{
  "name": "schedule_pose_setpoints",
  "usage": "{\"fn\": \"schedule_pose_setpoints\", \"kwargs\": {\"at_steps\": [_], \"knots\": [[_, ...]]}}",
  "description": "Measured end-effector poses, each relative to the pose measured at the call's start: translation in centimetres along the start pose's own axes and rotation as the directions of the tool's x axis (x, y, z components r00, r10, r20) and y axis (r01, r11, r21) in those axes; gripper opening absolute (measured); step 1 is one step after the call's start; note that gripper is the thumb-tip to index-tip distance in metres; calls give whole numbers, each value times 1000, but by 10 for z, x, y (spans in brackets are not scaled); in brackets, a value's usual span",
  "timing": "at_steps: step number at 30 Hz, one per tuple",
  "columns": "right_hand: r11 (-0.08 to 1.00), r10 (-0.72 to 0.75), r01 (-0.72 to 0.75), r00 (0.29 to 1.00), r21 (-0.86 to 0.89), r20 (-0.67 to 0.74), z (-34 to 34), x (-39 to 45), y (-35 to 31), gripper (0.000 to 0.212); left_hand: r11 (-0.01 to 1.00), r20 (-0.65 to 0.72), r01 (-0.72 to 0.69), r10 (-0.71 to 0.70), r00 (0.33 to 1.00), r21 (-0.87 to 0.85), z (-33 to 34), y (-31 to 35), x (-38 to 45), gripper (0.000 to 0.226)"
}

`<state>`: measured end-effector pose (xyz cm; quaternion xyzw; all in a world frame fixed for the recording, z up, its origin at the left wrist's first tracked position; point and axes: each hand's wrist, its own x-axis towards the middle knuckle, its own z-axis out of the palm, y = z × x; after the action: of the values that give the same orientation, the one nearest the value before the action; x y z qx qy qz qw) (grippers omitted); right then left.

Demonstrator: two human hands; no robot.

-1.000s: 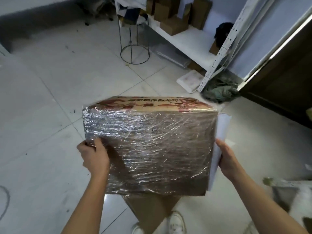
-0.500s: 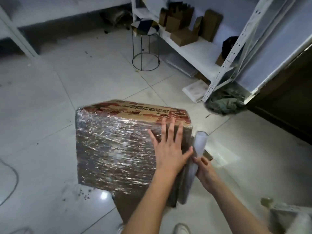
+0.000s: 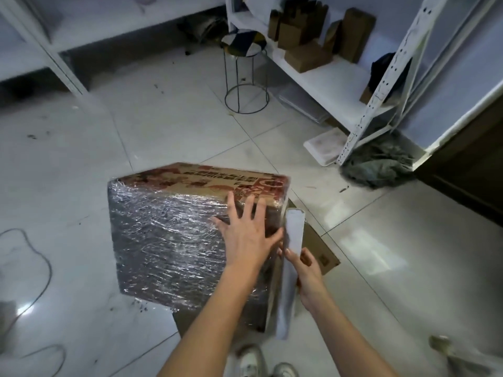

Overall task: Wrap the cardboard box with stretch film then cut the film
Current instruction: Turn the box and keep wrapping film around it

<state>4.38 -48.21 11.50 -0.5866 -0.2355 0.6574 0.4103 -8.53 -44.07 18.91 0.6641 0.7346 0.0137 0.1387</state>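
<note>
Left hand [image 3: 246, 234] just hopped from the box's [image 3: 168, 240] 8 o'clock corner to lie flat, fingers spread, at its 3 o'clock edge, right hand [image 3: 304, 270] gripping the roll [image 3: 292, 240] there, so probably cutting's close.

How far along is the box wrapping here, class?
Done: film already covers the box on its near face. In hand: the left hand presses flat on the box while the right hand grips the roll beside it. Left: cutting the film; no cutter is visible.
</note>
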Motion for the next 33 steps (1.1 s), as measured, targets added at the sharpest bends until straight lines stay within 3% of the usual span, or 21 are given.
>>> {"fn": "schedule_pose_setpoints", "kwargs": {"at_steps": [7,12,18,24,27,31,33], "knots": [[969,-137,118,988,-219,-73,10,3,-25,43,989,-132,45,-64,989,-144,-22,-3,2,79],[886,-306,234,943,-401,-127,20,-12,-62,43,944,-263,21,-113,958,-329,-40,-6,-3,74],[733,-337,238,941,-637,-36,37,-21,-82,41,922,-358,22,-172,918,-387,-43,-20,-7,69],[713,-201,303,952,-633,229,53,-27,-103,13,887,-322,90,-257,911,-453,-58,-43,-7,74],[719,-50,269,940,-641,339,54,-24,-118,14,882,-293,119,-274,916,-455,-64,-49,-5,75],[781,77,225,891,-583,447,46,-13,-134,36,876,-313,115,-287,905,-469,-68,-52,-2,74],[753,68,268,877,-601,475,40,-6,-137,21,891,-388,99,-290,875,-443,-64,-49,-3,70]]}}
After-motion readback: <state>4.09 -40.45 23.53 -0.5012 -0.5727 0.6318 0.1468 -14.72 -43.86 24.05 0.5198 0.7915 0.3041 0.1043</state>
